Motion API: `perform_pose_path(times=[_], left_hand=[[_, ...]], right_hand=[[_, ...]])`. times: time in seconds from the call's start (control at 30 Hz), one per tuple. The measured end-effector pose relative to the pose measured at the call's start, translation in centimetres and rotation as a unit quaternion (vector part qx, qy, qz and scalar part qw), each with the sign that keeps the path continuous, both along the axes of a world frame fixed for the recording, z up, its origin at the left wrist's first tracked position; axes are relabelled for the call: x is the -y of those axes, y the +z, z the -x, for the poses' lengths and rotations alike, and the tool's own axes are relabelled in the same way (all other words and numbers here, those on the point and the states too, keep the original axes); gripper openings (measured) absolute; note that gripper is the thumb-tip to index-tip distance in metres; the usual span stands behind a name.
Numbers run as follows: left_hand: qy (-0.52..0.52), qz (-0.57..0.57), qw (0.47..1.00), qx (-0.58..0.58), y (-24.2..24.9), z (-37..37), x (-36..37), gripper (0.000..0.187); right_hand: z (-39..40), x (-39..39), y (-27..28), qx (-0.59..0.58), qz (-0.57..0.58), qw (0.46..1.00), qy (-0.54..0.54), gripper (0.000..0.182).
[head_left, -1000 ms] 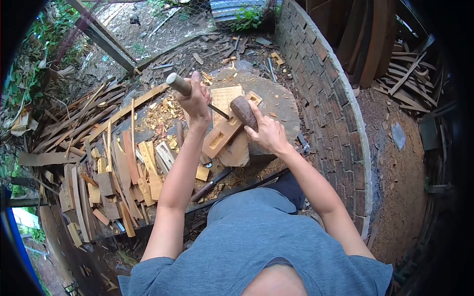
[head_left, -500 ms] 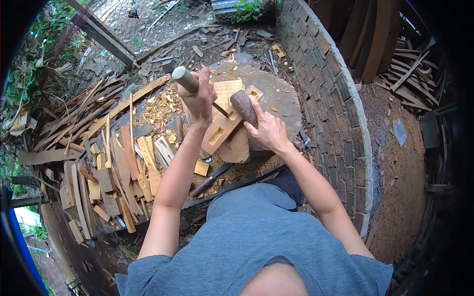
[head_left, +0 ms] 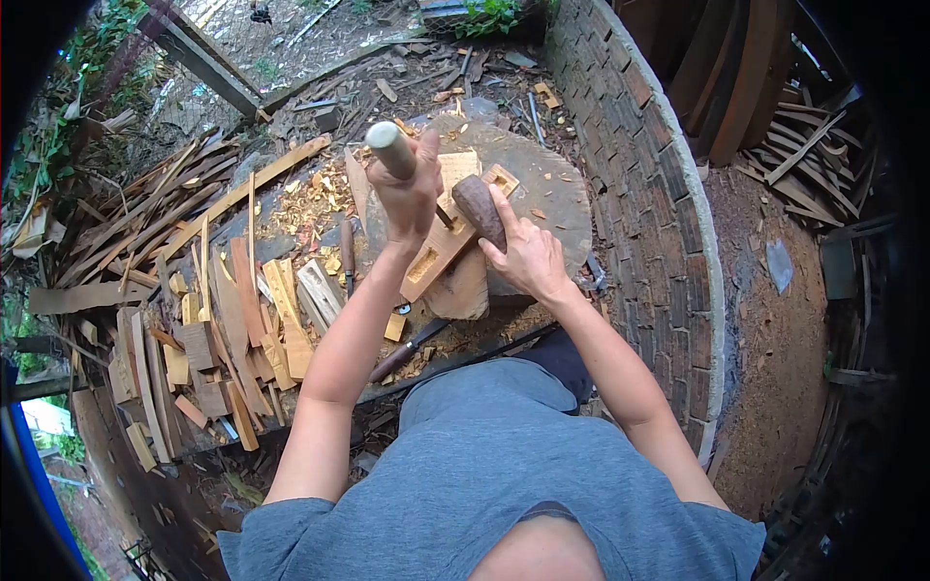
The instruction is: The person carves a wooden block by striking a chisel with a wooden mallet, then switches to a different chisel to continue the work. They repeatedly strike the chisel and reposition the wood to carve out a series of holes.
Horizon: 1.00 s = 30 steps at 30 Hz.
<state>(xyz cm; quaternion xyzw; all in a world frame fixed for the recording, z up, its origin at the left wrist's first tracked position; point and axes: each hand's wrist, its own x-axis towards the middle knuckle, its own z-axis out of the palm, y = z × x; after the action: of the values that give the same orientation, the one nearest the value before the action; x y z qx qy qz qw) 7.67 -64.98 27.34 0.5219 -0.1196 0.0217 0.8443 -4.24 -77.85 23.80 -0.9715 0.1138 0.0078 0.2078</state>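
Note:
My left hand is closed around the pale round handle of a chisel. The chisel's dark blade runs down to a middle recess in a wooden bar, which has several rectangular recesses cut into it. My right hand is closed against a dark brown, round-ended wooden mallet, index finger stretched along its side. The mallet rests on or just over the bar, beside the blade; no handle of it shows. Beneath the bar are a pale board and a wood block on a broad stump.
Left of the stump lie wood shavings and a dark-handled tool. Another dark-handled tool lies near my body. Wood offcuts cover the bench's left side. A curved brick wall stands at the right.
My left hand has moved a little to the right, and the chisel stands more upright with its handle top shifted right. My right hand and the mallet have hardly moved.

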Motion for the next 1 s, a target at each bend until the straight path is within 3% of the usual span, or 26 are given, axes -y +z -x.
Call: perform_pose_path(times=[0.07, 0.17, 0.2, 0.27, 0.3, 0.37, 0.4, 0.43, 0.5, 0.57, 0.63, 0.67, 0.7, 0.73, 0.77, 0.83, 0.87, 0.9, 0.97, 1.0], left_hand=[[0.021, -0.100, 0.991, 0.086, -0.7, 0.1, 0.4, 0.024], [0.020, -0.115, 0.989, 0.089, -0.9, 0.7, 0.9, 0.033], [0.033, -0.137, 0.980, 0.139, -1.2, 0.7, 1.0, 0.025], [0.044, -0.145, 0.977, 0.147, -1.0, 0.9, 1.2, 0.024], [0.054, -0.153, 0.975, 0.152, -0.9, 1.2, 1.2, 0.024], [0.050, -0.169, 0.976, 0.129, -1.1, 1.4, 1.1, 0.023], [0.043, -0.157, 0.980, 0.115, -1.2, 1.3, 1.0, 0.024], [0.036, -0.143, 0.984, 0.104, -1.1, 1.1, 1.1, 0.026], [0.077, -0.113, 0.974, 0.180, 0.6, 1.9, 1.2, 0.021], [0.102, 0.079, 0.988, 0.085, 1.6, 2.4, 3.0, 0.013], [0.047, 0.078, 0.993, 0.071, 0.7, 1.7, 2.0, 0.005], [0.077, -0.006, 0.984, 0.159, 0.3, 1.0, 1.9, 0.005], [0.105, -0.093, 0.961, 0.239, -0.3, 0.7, 1.7, 0.007], [0.110, -0.181, 0.948, 0.236, -1.0, 0.3, 1.1, 0.008], [0.111, -0.182, 0.949, 0.231, -1.8, 0.3, 0.9, 0.008], [0.075, -0.113, 0.971, 0.195, -0.4, 0.6, 0.2, 0.012], [0.117, -0.016, 0.981, 0.156, 1.4, 1.6, 1.6, 0.016], [0.113, -0.017, 0.980, 0.163, 1.3, 1.6, 1.0, 0.016], [0.078, -0.078, 0.986, 0.125, -0.2, 0.8, 0.3, 0.017], [0.054, -0.086, 0.987, 0.127, -0.5, 0.6, -0.3, 0.015]], right_hand=[[-0.1, 0.1, 0.2, -0.017, -0.016, 1.000, -0.002, 0.084], [-0.8, 1.3, 1.2, -0.059, -0.084, 0.995, 0.004, 0.082], [-1.4, 2.1, 1.5, -0.057, -0.084, 0.995, 0.004, 0.082], [-2.7, 3.8, 2.1, 0.112, -0.204, 0.972, 0.018, 0.082], [-2.9, 3.5, 6.8, 0.125, -0.195, 0.972, 0.020, 0.085], [-3.4, 2.0, 13.8, 0.293, -0.297, 0.905, 0.088, 0.080], [-3.6, 1.8, 16.9, 0.411, -0.181, 0.875, 0.183, 0.071], [-3.3, 1.1, 17.8, 0.414, -0.178, 0.875, 0.175, 0.071], [-2.6, -0.2, 19.0, 0.367, -0.309, 0.849, 0.222, 0.066], [-3.7, -0.1, 17.1, 0.217, -0.041, 0.939, 0.265, 0.069], [-3.8, -0.1, 18.5, 0.176, 0.031, 0.946, 0.270, 0.067], [-3.9, -0.2, 19.4, 0.176, 0.035, 0.945, 0.273, 0.067], [-3.9, -0.5, 20.2, 0.264, -0.050, 0.927, 0.263, 0.067], [-4.0, -0.8, 20.6, 0.346, -0.136, 0.894, 0.249, 0.066], [-4.4, -0.9, 20.5, 0.432, -0.130, 0.862, 0.230, 0.066], [-4.3, -1.0, 19.4, 0.327, -0.106, 0.909, 0.237, 0.067], [-4.5, -0.8, 18.2, 0.213, -0.064, 0.948, 0.228, 0.067], [-4.7, -0.5, 17.5, 0.098, -0.020, 0.973, 0.209, 0.066], [-5.1, 0.2, 19.0, 0.156, 0.042, 0.956, 0.244, 0.070], [-4.9, -0.2, 19.6, 0.248, -0.038, 0.938, 0.238, 0.073]])
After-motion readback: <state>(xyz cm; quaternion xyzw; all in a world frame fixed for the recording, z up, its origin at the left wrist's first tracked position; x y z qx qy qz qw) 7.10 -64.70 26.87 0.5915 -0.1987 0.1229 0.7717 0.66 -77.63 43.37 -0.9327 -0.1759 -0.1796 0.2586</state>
